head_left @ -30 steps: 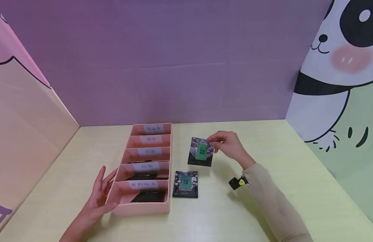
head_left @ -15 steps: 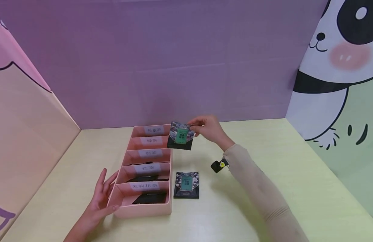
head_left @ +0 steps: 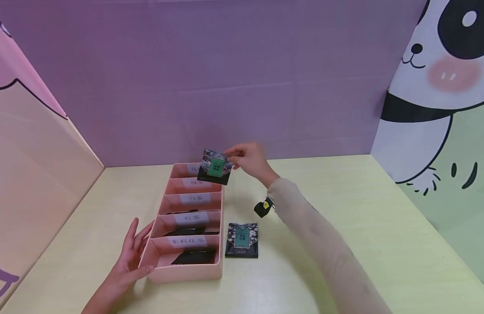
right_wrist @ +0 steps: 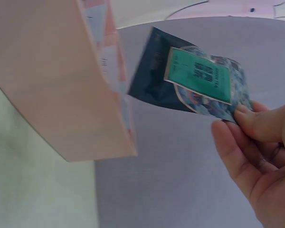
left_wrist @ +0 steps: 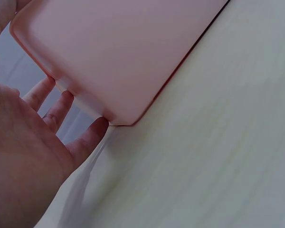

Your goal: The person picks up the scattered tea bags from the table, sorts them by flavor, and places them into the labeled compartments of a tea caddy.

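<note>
My right hand (head_left: 250,160) pinches a tea bag sachet (head_left: 215,168) by its top corner, above the far end of a pink divided box (head_left: 183,274). The sachet is dark with a green label (right_wrist: 199,73) and hangs tilted over the two farthest compartments in the head view. The right wrist view shows thumb and fingertips at its edge. My left hand (head_left: 128,264) rests against the near left corner of the box, fingertips on its wall (left_wrist: 118,57) and thumb at the front. A second sachet (head_left: 242,240) lies flat on the table beside the box.
Each compartment has a white handwritten label (head_left: 196,199). Dark sachets (head_left: 195,257) lie in the nearer compartments. A purple wall (head_left: 234,87) stands behind the pale table (head_left: 305,261), with printed side panels left and right.
My right hand has carried the sachet left and away from me, from beside the box to over its far compartments. The left hand stays at the box.
</note>
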The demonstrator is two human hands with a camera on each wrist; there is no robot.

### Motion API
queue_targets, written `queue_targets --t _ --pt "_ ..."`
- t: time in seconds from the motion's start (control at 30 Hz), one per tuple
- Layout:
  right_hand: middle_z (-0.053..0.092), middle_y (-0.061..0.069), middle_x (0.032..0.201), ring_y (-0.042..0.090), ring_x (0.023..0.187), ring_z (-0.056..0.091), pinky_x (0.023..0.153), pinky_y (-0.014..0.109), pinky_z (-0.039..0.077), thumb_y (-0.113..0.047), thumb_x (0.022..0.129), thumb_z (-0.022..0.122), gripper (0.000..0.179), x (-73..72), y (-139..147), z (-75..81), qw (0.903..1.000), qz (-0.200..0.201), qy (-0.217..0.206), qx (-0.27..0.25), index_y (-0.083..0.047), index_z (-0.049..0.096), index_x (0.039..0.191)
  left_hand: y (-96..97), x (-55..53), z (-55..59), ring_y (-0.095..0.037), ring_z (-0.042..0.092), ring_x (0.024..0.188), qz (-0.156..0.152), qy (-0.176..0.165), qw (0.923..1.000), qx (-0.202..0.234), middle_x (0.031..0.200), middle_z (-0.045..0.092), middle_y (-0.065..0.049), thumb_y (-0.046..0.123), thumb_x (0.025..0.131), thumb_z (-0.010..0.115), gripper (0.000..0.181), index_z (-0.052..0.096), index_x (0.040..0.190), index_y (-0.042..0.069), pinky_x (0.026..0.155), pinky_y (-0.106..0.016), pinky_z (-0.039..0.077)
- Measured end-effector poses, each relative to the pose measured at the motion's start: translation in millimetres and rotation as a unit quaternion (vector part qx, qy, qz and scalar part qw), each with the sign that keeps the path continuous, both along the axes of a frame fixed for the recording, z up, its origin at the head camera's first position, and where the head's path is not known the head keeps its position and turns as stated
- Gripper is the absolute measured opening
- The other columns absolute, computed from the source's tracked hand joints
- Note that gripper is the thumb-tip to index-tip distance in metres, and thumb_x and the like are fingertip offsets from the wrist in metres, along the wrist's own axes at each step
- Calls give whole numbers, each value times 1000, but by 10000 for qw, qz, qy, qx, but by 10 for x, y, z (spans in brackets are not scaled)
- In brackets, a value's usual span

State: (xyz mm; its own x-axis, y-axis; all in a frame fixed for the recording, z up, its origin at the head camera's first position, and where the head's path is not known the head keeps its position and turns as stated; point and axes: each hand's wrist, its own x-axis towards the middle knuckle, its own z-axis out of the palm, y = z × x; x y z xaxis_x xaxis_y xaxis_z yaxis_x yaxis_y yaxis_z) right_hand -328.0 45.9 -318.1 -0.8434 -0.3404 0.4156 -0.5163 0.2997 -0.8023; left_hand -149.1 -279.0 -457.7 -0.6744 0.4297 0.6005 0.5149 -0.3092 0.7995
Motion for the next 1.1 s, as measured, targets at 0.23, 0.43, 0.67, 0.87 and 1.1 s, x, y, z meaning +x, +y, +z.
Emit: queue_targets --t 0.23,0.43,0.67,0.87,1.1 --pt "73 16 102 23 77 69 68 28 57 4 92 66 18 44 -186 -258 9998 -5 174 124 2 75 108 0 -10 3 -7 29 144 33 30 10000 10 163 23 0 -31 81 45 107 -12 159 15 107 -17 32" --pt "73 9 99 20 86 67 73 21 52 2 92 67 16 134 -216 -434 9901 348 838 1072 -2 77 105 13 -4 6 -6 28 144 85 -55 9999 -18 163 23 2 -31 80 45 108 -12 159 16 107 -17 33" --pt "72 9 108 22 101 62 90 27 49 -1 94 65 16 208 -210 -552 9655 947 1428 1962 -3 76 107 3 31 14 -5 28 143 217 -153 9996 -136 163 23 3 -30 82 47 108 -13 159 16 106 -17 33" --pt "68 10 116 29 115 51 102 40 39 -2 96 59 20 215 -143 -641 9618 1032 1345 2149 -3 76 106 4 63 35 -2 28 142 366 -350 9983 -281 162 24 7 -24 86 50 105 -12 159 19 104 -16 36" --pt "61 11 125 30 119 47 102 44 39 -5 95 62 22 267 85 -685 9729 881 1149 1805 -4 73 115 25 54 36 -3 29 142 347 -381 9985 -207 162 25 6 -23 87 50 104 -10 160 20 104 -18 38"
